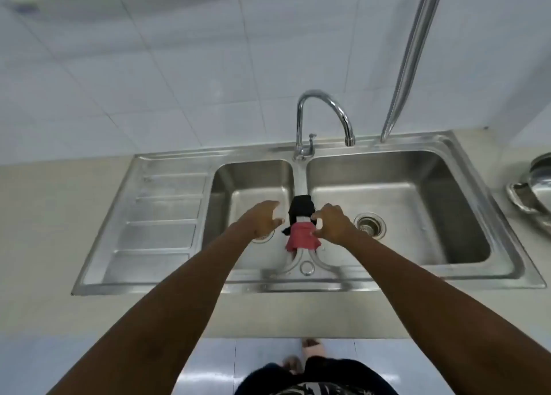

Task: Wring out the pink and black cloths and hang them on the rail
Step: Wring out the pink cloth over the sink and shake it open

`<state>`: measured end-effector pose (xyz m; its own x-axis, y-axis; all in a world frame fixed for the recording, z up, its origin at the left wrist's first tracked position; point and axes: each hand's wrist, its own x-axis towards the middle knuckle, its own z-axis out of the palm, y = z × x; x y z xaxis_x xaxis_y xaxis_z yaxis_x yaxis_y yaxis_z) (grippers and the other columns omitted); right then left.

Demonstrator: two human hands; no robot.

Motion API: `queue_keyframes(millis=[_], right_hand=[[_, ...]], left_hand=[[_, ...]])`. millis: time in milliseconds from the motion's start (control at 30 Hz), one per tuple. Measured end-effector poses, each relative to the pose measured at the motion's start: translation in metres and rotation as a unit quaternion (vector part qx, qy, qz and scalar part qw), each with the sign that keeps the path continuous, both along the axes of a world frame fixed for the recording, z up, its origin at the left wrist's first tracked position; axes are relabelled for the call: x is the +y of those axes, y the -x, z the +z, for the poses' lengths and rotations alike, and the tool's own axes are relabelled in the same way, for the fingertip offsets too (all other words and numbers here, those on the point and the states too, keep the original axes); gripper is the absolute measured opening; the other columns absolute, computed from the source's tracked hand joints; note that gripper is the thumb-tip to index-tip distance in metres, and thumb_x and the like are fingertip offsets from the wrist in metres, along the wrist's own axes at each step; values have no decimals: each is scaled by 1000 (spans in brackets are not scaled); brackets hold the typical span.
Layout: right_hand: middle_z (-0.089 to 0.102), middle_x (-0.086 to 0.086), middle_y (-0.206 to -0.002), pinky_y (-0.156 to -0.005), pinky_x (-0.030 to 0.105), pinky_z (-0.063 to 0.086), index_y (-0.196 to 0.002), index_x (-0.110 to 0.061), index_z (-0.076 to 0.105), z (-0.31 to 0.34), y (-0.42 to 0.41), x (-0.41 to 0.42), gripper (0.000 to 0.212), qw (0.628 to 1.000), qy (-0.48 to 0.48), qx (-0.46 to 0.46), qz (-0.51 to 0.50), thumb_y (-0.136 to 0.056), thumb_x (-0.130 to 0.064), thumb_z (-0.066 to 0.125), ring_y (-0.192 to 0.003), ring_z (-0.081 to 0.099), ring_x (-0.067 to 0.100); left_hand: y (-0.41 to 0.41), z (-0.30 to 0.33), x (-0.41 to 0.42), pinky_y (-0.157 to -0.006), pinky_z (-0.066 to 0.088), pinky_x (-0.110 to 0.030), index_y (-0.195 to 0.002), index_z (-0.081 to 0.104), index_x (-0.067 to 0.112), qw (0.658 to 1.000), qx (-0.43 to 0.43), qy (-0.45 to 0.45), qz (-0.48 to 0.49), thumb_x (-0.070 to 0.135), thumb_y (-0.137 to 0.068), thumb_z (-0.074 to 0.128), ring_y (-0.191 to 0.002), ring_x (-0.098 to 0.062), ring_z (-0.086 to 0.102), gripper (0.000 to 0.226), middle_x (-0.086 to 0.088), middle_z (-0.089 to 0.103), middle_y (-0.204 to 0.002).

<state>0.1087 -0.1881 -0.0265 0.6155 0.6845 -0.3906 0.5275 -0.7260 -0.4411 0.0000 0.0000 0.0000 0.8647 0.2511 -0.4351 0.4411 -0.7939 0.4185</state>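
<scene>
Between both open hands (298,223), pink cloth (302,239) and black cloth (301,209) drape the sink divider (300,180).

Mid-frame, two cloths (301,227) drape the divider between the sink (167,278) basins, faucet (323,117) behind; a rail (411,57) upper right, perhaps a pot (533,189) at the right edge.

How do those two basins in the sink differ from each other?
The left basin is narrower; the right basin is clearly wider. The right basin's drain shows in full, while the left basin's drain is mostly hidden under the left hand. Both are bare stainless steel, split by a divider where the black cloth and pink cloth lie.
</scene>
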Motion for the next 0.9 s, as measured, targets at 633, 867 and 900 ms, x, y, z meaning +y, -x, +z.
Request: queue_keyframes(millis=[633,867,900], right_hand=[[50,12,-99,-70,22,40,-91,-10,62,-20,5,42,11,995,-55,63,-51,-81,-7,61,-91,51,26],[52,5,-92,-74,32,44,-94,-5,59,55,-7,56,28,990,-142,-19,-8,-69,6,64,-83,50,20],[55,4,-94,-76,34,46,-94,-7,60,65,-7,59,30,987,-158,-13,-17,-67,6,63,-85,52,20]], left_hand=[[34,-39,56,-95,36,-24,-128,53,14,996,-52,73,21,24,-89,60,-119,-22,52,40,-5,57,-131],[34,-33,64,-111,35,-34,-143,39,15,986,-91,141,21,29,-87,67,-133,-20,43,64,-4,44,-147],[34,-32,63,-112,35,-34,-145,35,17,982,-89,161,30,30,-85,69,-133,-19,43,70,-2,42,-149]])
